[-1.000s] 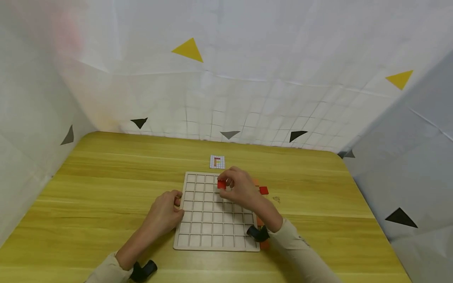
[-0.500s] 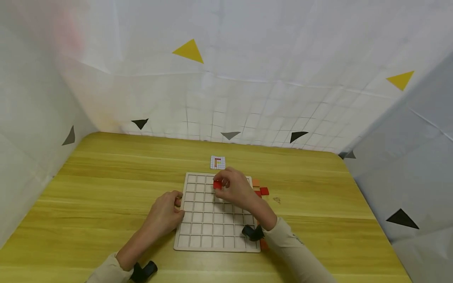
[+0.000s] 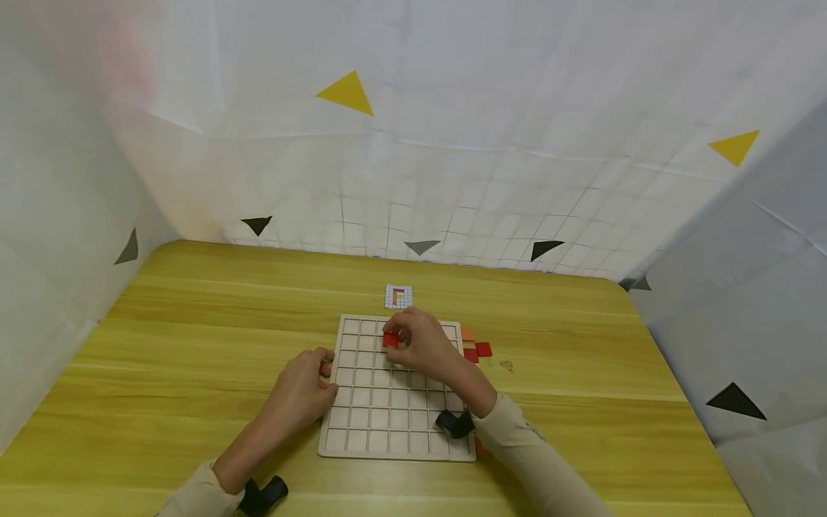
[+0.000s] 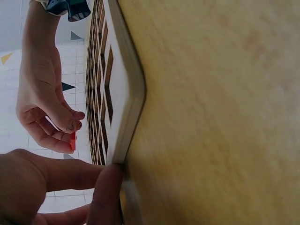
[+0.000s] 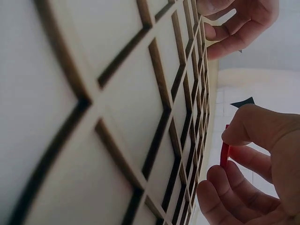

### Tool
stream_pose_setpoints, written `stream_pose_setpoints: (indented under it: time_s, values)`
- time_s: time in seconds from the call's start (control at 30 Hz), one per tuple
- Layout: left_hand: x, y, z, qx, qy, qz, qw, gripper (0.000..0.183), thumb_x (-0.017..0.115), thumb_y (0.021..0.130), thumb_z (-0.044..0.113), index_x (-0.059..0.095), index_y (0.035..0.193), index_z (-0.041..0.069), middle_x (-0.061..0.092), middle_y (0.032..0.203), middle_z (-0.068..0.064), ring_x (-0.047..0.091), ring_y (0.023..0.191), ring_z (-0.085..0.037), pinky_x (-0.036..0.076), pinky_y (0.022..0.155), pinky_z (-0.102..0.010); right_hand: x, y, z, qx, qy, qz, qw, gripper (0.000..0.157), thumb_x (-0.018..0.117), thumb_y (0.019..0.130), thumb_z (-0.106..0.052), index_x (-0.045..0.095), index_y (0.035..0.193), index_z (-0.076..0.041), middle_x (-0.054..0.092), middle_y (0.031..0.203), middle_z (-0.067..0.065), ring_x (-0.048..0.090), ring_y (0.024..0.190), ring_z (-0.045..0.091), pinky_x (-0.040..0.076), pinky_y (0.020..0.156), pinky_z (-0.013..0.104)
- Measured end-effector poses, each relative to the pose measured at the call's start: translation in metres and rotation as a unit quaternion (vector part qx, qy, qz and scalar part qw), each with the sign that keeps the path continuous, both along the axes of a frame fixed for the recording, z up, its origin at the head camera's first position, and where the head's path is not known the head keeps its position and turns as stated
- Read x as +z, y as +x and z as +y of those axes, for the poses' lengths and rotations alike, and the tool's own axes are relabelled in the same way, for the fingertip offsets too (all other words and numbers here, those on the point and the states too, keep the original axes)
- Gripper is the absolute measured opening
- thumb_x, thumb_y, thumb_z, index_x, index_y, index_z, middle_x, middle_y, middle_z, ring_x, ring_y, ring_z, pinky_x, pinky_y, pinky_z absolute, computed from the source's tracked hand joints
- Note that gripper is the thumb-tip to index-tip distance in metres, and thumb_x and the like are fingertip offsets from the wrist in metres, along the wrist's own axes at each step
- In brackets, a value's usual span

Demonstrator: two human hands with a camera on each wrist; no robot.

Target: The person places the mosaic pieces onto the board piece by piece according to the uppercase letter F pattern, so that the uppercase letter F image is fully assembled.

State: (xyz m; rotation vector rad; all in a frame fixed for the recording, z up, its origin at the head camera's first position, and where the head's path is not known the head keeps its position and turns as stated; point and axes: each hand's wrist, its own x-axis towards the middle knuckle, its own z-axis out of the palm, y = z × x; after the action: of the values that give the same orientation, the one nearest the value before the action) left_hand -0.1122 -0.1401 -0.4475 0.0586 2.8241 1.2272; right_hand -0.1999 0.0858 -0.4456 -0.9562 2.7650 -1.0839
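My right hand (image 3: 423,348) pinches a red square tile (image 3: 390,339) over the far part of a pale wooden grid board (image 3: 388,457). In the right wrist view the red tile (image 5: 225,149) stands on edge between thumb and fingers, apart from the board. My left hand (image 3: 300,388) rests at the board's left edge, thumb and fingertips touching it at separate spots. The left wrist view shows the left thumb (image 4: 105,194) against the board's side (image 4: 126,117). Much of the board's far right is covered by the right hand.
Beyond the board lies a small card (image 3: 398,296) printed with a coloured grid pattern. Along the board's right side are a red tile (image 3: 483,350), another red tile (image 3: 471,355) and orange tiles (image 3: 468,334), partly hidden by the right arm. White sheets hang behind the yellow wooden table (image 3: 581,345).
My right hand has moved a little to the left over the board, carrying the red tile. Tiles on the right side show more now. The left hand has stayed at the board's edge.
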Motion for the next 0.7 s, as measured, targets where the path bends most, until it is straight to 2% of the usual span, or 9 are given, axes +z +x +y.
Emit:
stream_pose_setpoints:
  time_s: [0.43,0.7]
  values:
    - [0.000,0.002,0.000,0.006,0.011,-0.016,0.9998,0.044,0.071,0.077,-0.006,0.062,0.120,-0.010,0.057,0.087,-0.007,0.058,0.070,-0.015,0.048,0.061,-0.031,-0.008,-0.005,-0.009,0.014,0.017,0.005,1.000,0.020,0.080,0.078,-0.006,0.073,0.097,-0.008,0.063,0.095,0.001,0.057,0.078,0.014,0.049,0.069,0.028]
    - [-0.001,0.000,-0.001,0.007,0.010,-0.006,0.9999,0.044,0.072,0.077,-0.006,0.062,0.119,-0.009,0.056,0.087,-0.006,0.058,0.071,-0.015,0.049,0.062,-0.031,-0.011,-0.009,-0.012,0.012,0.024,0.019,0.999,0.022,0.078,0.076,-0.005,0.073,0.097,-0.008,0.062,0.091,0.001,0.055,0.077,0.012,0.047,0.069,0.028]
